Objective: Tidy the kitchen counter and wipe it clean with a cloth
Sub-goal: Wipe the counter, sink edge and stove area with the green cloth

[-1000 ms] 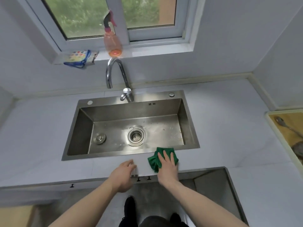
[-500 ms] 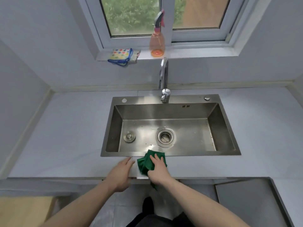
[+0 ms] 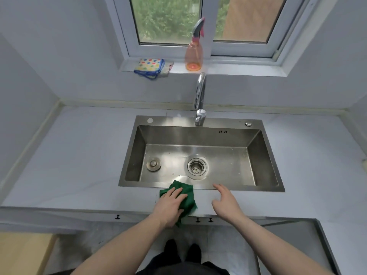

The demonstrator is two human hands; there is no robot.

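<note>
A crumpled green cloth (image 3: 189, 195) lies on the pale counter (image 3: 79, 165), on the narrow strip in front of the steel sink (image 3: 238, 188). My left hand (image 3: 169, 207) presses down on the cloth with its fingers laid over it; a corner of the cloth hangs over the counter's front edge. My right hand (image 3: 225, 203) is to the right of the cloth, apart from it, fingers relaxed and spread, holding nothing, fingertips near the sink's front rim.
The sink holds a loose drain plug (image 3: 153, 164) and a strainer (image 3: 196, 166); a chrome faucet (image 3: 199, 96) rises behind it. An orange spray bottle (image 3: 193, 56) and a dotted cloth (image 3: 151, 66) sit on the window sill. A grey panel (image 3: 297, 245) juts out at lower right.
The green cloth has passed from under my right hand to under my left hand. My right hand has lifted off and moved to the right. The view has shifted left along the counter.
</note>
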